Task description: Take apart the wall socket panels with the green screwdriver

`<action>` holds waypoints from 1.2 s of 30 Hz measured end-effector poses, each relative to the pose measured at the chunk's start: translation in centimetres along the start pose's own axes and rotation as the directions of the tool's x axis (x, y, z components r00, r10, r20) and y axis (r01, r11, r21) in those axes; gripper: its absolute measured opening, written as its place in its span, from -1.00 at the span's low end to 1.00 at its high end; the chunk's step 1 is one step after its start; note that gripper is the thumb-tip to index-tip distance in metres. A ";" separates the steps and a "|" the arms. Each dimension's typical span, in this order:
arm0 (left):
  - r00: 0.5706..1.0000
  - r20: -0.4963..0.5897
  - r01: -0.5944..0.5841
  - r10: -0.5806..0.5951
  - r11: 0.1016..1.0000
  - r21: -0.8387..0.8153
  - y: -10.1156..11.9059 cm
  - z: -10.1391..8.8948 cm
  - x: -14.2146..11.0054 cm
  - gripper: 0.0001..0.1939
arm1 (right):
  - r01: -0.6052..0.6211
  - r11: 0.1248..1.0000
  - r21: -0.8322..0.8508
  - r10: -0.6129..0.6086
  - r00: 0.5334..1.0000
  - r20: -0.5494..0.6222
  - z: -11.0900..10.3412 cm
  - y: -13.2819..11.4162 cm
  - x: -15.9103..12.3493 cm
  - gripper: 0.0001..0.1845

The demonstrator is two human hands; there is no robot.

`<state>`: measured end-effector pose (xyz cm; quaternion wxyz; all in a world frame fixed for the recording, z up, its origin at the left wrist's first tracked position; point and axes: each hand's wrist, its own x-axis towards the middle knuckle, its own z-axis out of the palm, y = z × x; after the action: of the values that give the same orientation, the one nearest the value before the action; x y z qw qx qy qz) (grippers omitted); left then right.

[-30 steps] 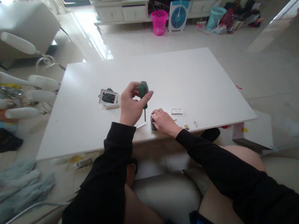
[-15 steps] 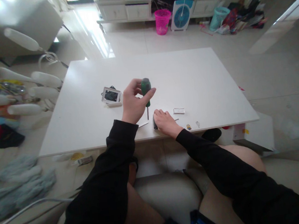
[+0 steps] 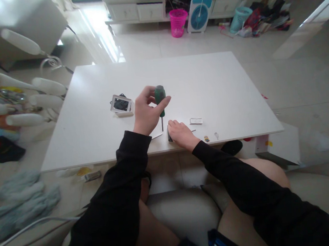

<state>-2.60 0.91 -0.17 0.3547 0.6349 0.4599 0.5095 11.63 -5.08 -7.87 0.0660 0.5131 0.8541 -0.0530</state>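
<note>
A green-handled screwdriver (image 3: 159,96) is gripped in my left hand (image 3: 147,111), its metal shaft pointing down toward the table. My right hand (image 3: 180,134) rests at the table's near edge, fingers curled over a small dark block-like object (image 3: 169,135), most of which the hand hides. Between the two hands a thin white stick (image 3: 157,136) lies on the tabletop. To the right of my right hand are a small clear rectangular piece (image 3: 196,121), a yellow-and-dark sticker-like piece (image 3: 206,138) and a small key-shaped item (image 3: 216,135).
On the white table (image 3: 195,80), left of my hands, sits an open white box (image 3: 124,112) with dark contents. A white lamp (image 3: 47,86) with several arms stands beyond the left edge. Past the far edge are a pink basket (image 3: 178,23) and a blue-and-white fan (image 3: 199,15).
Both hands keep nearly the same pose, with the screwdriver still upright in the left. The whole view has shifted very slightly.
</note>
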 end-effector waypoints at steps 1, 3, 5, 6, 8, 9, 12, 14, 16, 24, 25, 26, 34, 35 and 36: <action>1.000 0.005 0.002 -0.002 1.000 0.000 0.0 0.0 0.0 -0.72 | 0.000 1.000 0.001 0.000 1.000 0.009 -0.1 -0.1 0.0 -0.59; 1.000 0.021 0.006 -0.006 1.000 0.000 0.0 0.0 0.0 -0.72 | -0.002 1.000 0.007 0.002 1.000 0.023 -0.3 -0.3 -0.1 -0.59; 0.999 0.052 0.006 -0.006 1.000 -0.008 -0.2 0.1 -0.1 -0.72 | -0.003 1.000 0.009 0.003 1.000 0.022 -0.2 -0.3 -0.1 -0.60; 0.998 0.069 0.006 -0.005 1.000 -0.013 -0.2 0.1 -0.1 -0.72 | 0.000 1.000 0.008 0.000 1.000 0.018 -0.1 -0.3 0.0 -0.61; 0.995 0.101 0.012 -0.010 1.000 -0.015 -0.4 0.1 -0.2 -0.74 | 0.012 1.000 0.004 -0.012 1.000 0.006 0.2 -0.1 0.0 -0.63; 0.993 0.113 0.016 -0.014 1.000 -0.010 -0.5 0.2 -0.3 -0.74 | 0.018 1.000 0.003 -0.018 1.000 -0.003 0.4 0.1 0.0 -0.64; 0.988 0.157 0.011 -0.013 1.000 0.016 -0.7 0.3 -0.4 -0.75 | 0.018 1.000 0.003 -0.018 0.999 -0.036 1.0 0.5 0.1 -0.69; 0.983 0.186 -0.002 -0.001 1.000 0.021 -0.8 0.3 -0.4 -0.76 | 0.003 1.000 0.010 -0.003 0.999 -0.051 1.4 0.7 0.1 -0.72; 0.978 0.206 -0.005 0.001 1.000 0.022 -0.9 0.3 -0.4 -0.76 | -0.016 1.000 0.021 0.017 0.998 -0.064 1.8 0.8 0.1 -0.75; 0.978 0.210 0.015 -0.020 1.000 0.023 -1.1 0.5 -0.5 -0.75 | -0.046 0.989 0.141 0.062 0.992 -0.107 2.2 1.1 0.1 -0.83; 0.978 0.206 0.020 -0.024 1.000 0.021 -1.1 0.5 -0.6 -0.74 | -0.049 0.984 0.171 0.069 0.991 -0.115 2.3 1.2 0.2 -0.85; 0.979 0.201 0.026 -0.029 0.999 0.020 -1.1 0.5 -0.6 -0.74 | -0.051 0.977 0.206 0.077 0.989 -0.123 2.4 1.3 0.2 -0.88; 0.981 0.191 0.032 -0.038 0.999 0.036 -1.4 0.6 -0.6 -0.73 | -0.072 0.907 0.415 0.175 0.961 -0.215 3.2 1.3 0.5 -0.87; 0.980 0.195 0.036 -0.044 0.998 0.044 -1.5 0.7 -0.6 -0.73 | -0.074 0.926 0.370 0.164 0.962 -0.220 3.1 1.1 0.4 -0.88; 0.979 0.199 0.039 -0.048 0.998 0.051 -1.5 0.7 -0.6 -0.72 | -0.077 0.950 0.301 0.148 0.964 -0.221 3.0 0.9 0.2 -0.89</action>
<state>-2.34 0.84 -1.90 0.3950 0.6808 0.4476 0.4244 12.51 -4.93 -10.85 -0.1111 0.5681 0.8078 -0.1112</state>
